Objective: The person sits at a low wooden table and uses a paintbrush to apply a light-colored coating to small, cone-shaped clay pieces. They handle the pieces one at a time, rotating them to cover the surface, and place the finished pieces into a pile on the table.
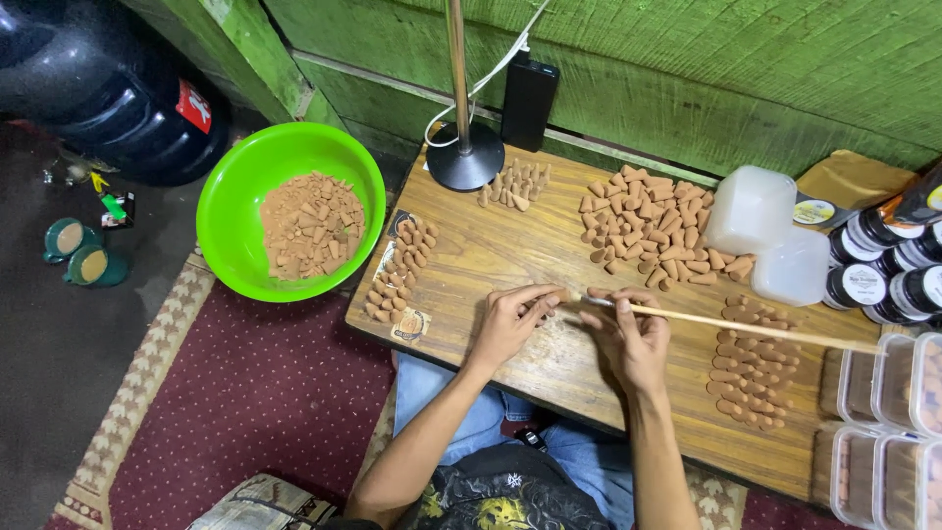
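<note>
- Hands meet near the middle of the low wooden surface (549,250), fingertips almost touching, both over bare wood between the cone piles.
- Right hand (628,339) is closed around the near end of a thin wooden stick (746,326); the stick's long axis runs from the fingers out to the person's right, nearly level, its far end reaching toward the clear plastic boxes (888,412).
- Left hand (510,319) pinches something small at the stick's tip, apparently a brown cone (572,294); it is too small to tell more. The left fingers are curled, not spread.
- The stick's tip points to the left, straight at the left fingertips, so the left hand is the one at the working end.
- Rows of brown cones (751,368) lie just right of the right hand, under the stick's shaft; a looser heap of cones (643,226) sits beyond the hands.
- A green bowl (226,216) with brown pieces lies well apart, off the surface to the left.
</note>
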